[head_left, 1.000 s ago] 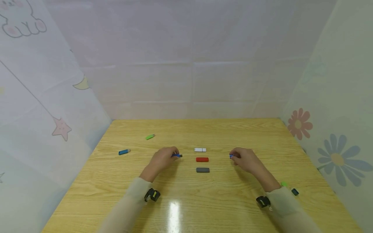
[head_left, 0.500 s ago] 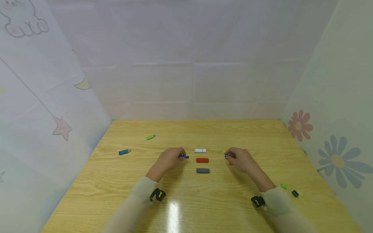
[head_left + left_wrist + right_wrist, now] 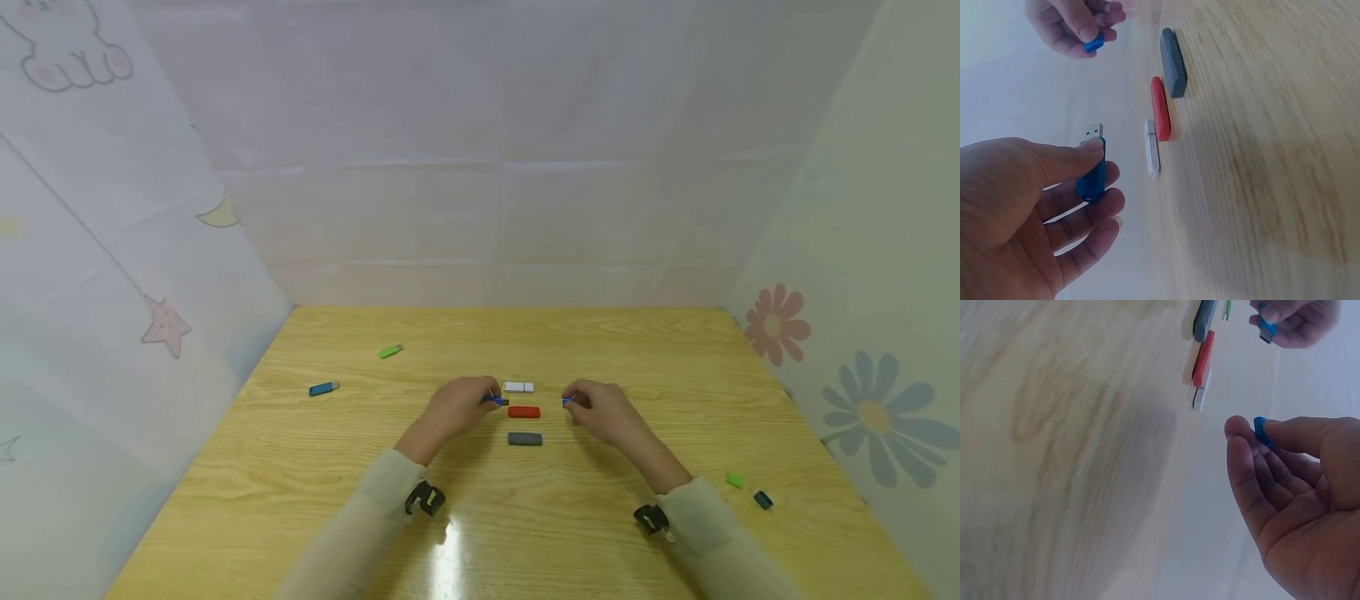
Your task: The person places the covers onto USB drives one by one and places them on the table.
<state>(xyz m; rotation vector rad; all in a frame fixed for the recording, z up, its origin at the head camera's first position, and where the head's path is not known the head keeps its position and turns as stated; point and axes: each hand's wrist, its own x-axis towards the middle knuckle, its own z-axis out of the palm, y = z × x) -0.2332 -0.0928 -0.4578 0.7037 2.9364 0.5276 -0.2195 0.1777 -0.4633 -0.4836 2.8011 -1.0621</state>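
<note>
Table of yellowish wood grain [image 3: 637,350] is seen to carry, at far left, a teal-blue oblong USB stick [image 3: 324,388] and, farther back, a slim lime-green USB stick [image 3: 390,352], both uncapped. Next, a bright-blue plastic USB stick [image 3: 1091,175] is pinched by the left hand [image 3: 457,404], raised off the table, its metal plug [image 3: 1094,130] turned rightward. In the middle, a white oblong stick [image 3: 518,387], a red stick [image 3: 524,412] and a dark-grey stick [image 3: 525,439] are lined up from back to front. Past them, a small blue plastic cap [image 3: 1262,430] is pinched by the right hand [image 3: 603,408], well apart from the plug. At far right, a little green cap [image 3: 735,480] and a dark teal cap [image 3: 762,499] are left loose. Capping of the bright-blue stick appears to be the step in hand; plug and cap would need to be squared to each other and pressed together, with both grips firm. Which way the cap's mouth faces cannot be told.
</note>
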